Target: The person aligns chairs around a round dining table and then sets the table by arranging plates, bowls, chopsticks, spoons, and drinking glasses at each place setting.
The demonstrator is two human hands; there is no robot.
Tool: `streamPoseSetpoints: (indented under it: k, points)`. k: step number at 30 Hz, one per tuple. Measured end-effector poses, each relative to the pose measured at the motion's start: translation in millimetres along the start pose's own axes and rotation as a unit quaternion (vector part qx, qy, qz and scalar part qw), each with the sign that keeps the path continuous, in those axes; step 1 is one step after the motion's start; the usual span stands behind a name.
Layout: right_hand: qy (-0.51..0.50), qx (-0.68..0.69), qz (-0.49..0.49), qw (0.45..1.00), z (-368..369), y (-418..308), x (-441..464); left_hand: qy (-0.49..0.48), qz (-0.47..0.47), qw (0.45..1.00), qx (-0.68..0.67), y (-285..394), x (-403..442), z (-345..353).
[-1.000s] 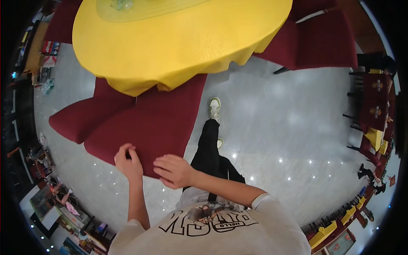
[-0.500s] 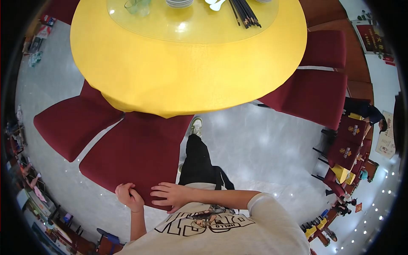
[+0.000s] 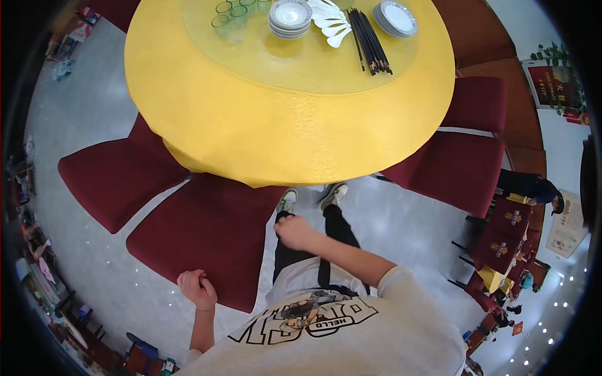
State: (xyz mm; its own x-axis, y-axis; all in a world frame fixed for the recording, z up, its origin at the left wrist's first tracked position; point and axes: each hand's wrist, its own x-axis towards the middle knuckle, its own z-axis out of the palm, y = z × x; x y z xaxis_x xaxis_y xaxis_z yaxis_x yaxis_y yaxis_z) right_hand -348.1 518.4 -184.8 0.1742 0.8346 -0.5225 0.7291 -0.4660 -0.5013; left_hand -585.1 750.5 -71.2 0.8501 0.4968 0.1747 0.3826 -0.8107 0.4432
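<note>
My left hand [image 3: 197, 289] has its fingers curled over the top edge of a dark red chair [image 3: 207, 235], whose seat end reaches under the table's yellow cloth. My right hand [image 3: 295, 232] hangs in front of my legs, off to the right of that chair and apart from it. Its fingers look loosely curled, with nothing visible in them. Ahead is a round table with a yellow cloth [image 3: 276, 138] and a glass turntable [image 3: 276, 72] on top.
On the turntable stand green glasses [image 3: 233, 14], stacked white dishes [image 3: 290, 19], white spoons [image 3: 331, 24], black chopsticks [image 3: 371, 44] and another dish stack [image 3: 395, 19]. More red chairs [image 3: 122, 169] ring the table. At far right a person in dark clothes [image 3: 530, 187] leans near another table.
My right hand has left the chair's top edge and moved forward and right. My left hand stays on the chair. The view has tilted up, showing more tableware and both my shoes.
</note>
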Motion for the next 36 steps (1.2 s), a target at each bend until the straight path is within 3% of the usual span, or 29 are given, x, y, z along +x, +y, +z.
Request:
streamPoseSetpoints:
  k: [3, 9, 11, 13, 17, 19, 20, 21, 22, 23, 24, 27, 30, 32, 34, 36]
  points:
    - [0.036, 0.027, 0.045, 0.998, -15, 22, -1, 0.014, 0.008, 1.000, 0.000, -2, -1, -1]
    - [0.145, 0.215, 0.020, 0.966, -25, 61, -13, 0.010, -0.026, 0.999, 0.029, -4, -10, 4]
    - [0.122, 0.196, 0.003, 0.973, -26, 86, -23, 0.004, -0.039, 0.998, 0.044, 4, -3, 2]
    - [0.096, 0.183, -0.010, 0.978, -32, 109, -37, 0.017, -0.039, 0.988, 0.148, 19, 3, -2]
    - [0.149, 0.215, 0.000, 0.965, -62, 169, -61, 0.050, -0.095, 0.949, 0.297, 39, 14, 7]
    - [0.192, 0.254, 0.102, 0.942, -73, 198, -69, 0.134, -0.244, 0.873, 0.400, 44, 12, 19]
    - [0.190, 0.261, 0.096, 0.942, -75, 216, -72, 0.113, -0.369, 0.825, 0.413, 38, 9, 28]
    - [0.231, 0.321, 0.120, 0.910, -74, 237, -74, 0.113, -0.367, 0.821, 0.422, 44, 17, 37]
    - [0.271, 0.378, 0.144, 0.873, -76, 255, -78, 0.091, -0.495, 0.764, 0.403, 50, 31, 47]
    - [0.270, 0.383, 0.139, 0.873, -79, 271, -81, 0.071, -0.615, 0.692, 0.372, 56, 43, 60]
    - [0.274, 0.381, 0.158, 0.869, -84, 287, -85, 0.035, -0.616, 0.645, 0.451, 59, 48, 77]
    - [0.273, 0.376, 0.175, 0.868, -101, 328, -96, -0.022, -0.565, 0.632, 0.530, 96, 66, 100]
    - [0.260, 0.352, 0.176, 0.882, -123, 343, -92, 0.055, -0.508, 0.793, 0.330, 136, 100, 126]
    - [0.229, 0.329, 0.178, 0.899, -135, 348, -84, 0.042, -0.337, 0.913, 0.226, 133, 105, 166]
    - [0.234, 0.353, 0.163, 0.891, -140, 343, -71, 0.016, -0.312, 0.949, 0.032, 172, 147, 195]
    - [0.240, 0.371, 0.152, 0.884, -149, 334, -55, -0.075, -0.232, 0.970, 0.022, 195, 194, 211]
